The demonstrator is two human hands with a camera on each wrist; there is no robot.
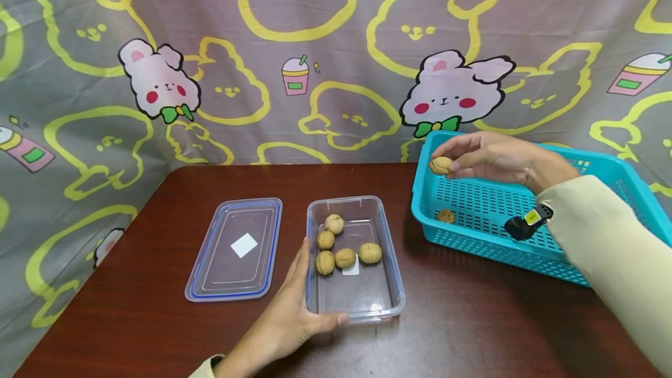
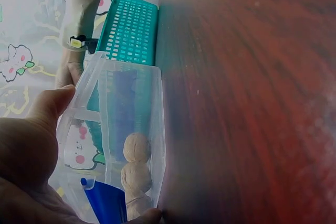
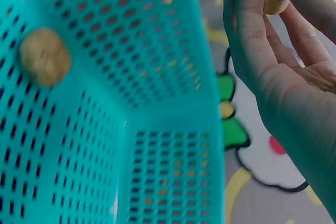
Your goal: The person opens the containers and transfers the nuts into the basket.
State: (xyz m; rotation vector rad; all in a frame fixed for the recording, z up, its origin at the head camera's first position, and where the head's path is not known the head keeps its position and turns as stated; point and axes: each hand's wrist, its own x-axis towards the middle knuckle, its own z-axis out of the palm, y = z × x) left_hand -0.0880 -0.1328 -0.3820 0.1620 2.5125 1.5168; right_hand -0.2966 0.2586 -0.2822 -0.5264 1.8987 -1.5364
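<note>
In the head view my right hand (image 1: 496, 159) pinches a walnut (image 1: 440, 165) between fingertips and thumb, raised over the left end of a turquoise basket (image 1: 504, 255). Another walnut (image 1: 445, 216) lies on the basket floor, also seen in the right wrist view. My left hand (image 1: 294, 311) holds a clear plastic container (image 1: 395, 284) at its near left corner, thumb at the front rim and fingers along the left wall. Several walnuts (image 1: 345, 258) sit inside it, mostly toward the left side. A blue clip (image 2: 107, 203) shows on its side in the left wrist view.
A clear lid (image 1: 215, 261) with a blue seal and a white square label lies flat to the left of the container. The dark brown table (image 1: 157, 308) ends at a patterned curtain (image 1: 336, 63) behind. The basket stands to the right of the container.
</note>
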